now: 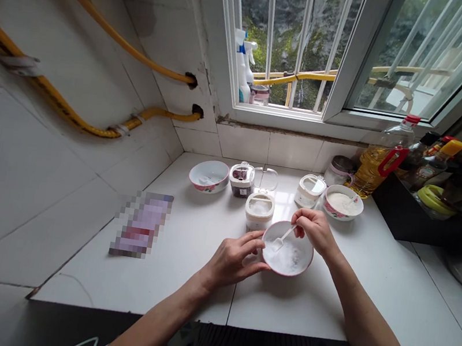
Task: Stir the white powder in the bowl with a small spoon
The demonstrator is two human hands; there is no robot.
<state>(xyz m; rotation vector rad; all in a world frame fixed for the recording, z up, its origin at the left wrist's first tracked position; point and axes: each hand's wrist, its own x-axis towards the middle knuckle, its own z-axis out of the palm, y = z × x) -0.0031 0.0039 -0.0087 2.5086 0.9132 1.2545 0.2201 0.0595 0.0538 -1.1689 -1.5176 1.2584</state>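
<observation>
Bowl of white powder sits on the white counter, near the middle and close to my near edge, and both my hands are on it. My left hand cups the bowl's left rim: the thumb runs along the near side of the rim and the fingers curl loosely against the far-left side, partly closed around the rim rather than squeezed flat. My right hand hovers over the far-right part of the bowl, fingers pinched together on the handle of a small white spoon. The spoon slants down and to the left, and its scoop end touches the powder inside the bowl.

Just beyond the bowl, touching or nearly touching its far rim, stands a small square jar with white contents, its clear lid hinged up behind it. Left of that is a jar with dark contents, and farther left a pink-rimmed empty bowl. To the right on the far side are another closed white jar and a second pink-rimmed bowl holding pale powder with a spoon in it. An oil bottle with a red handle stands at the far right by the window.
</observation>
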